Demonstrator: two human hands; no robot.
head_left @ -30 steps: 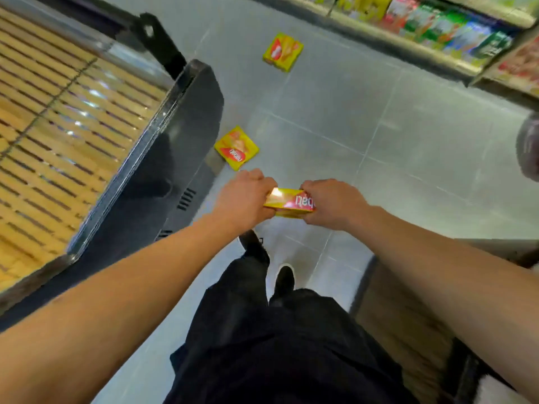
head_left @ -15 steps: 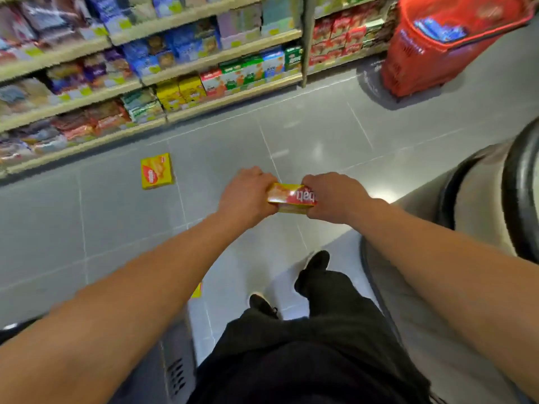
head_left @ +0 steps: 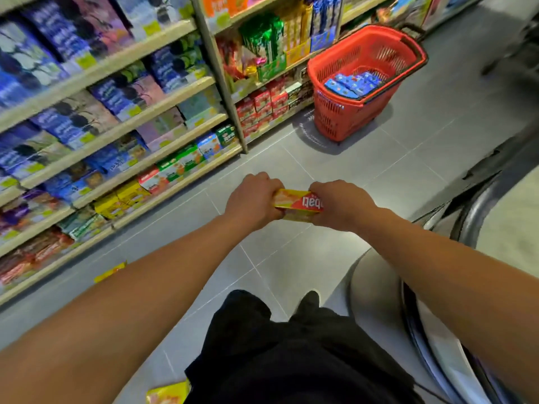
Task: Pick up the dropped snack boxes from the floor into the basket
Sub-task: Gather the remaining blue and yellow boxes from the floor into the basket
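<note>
1. My left hand (head_left: 253, 199) is curled round the left end of a yellow-and-red snack box (head_left: 297, 204), knuckles up, fingers wrapped over its far edge.
2. My right hand (head_left: 341, 205) grips the other end the same way, so the box is clamped between both fists and held level out in front of me, above the grey tiled floor (head_left: 379, 158).
3. The box's red panel with white lettering faces me; I cannot read the whole word, as my right hand covers part of it.
4. A second yellow snack box (head_left: 109, 272) lies on the floor near the foot of the shelves, partly hidden behind my left forearm.
5. A third yellow box (head_left: 167, 393) shows at the bottom edge of the view, on the floor just beside my dark trousers (head_left: 291, 360).
6. The red shopping basket (head_left: 329, 112) stands on the floor ahead and to the right, close against the shelving (head_left: 116, 135), well apart from my hands; blue packs (head_left: 351, 84) lie inside it.
7. The shelves on my left are stocked with blue, green, yellow and red packets, blurred.
8. A curved grey-and-black fixture (head_left: 466, 205) runs along my right side.
</note>
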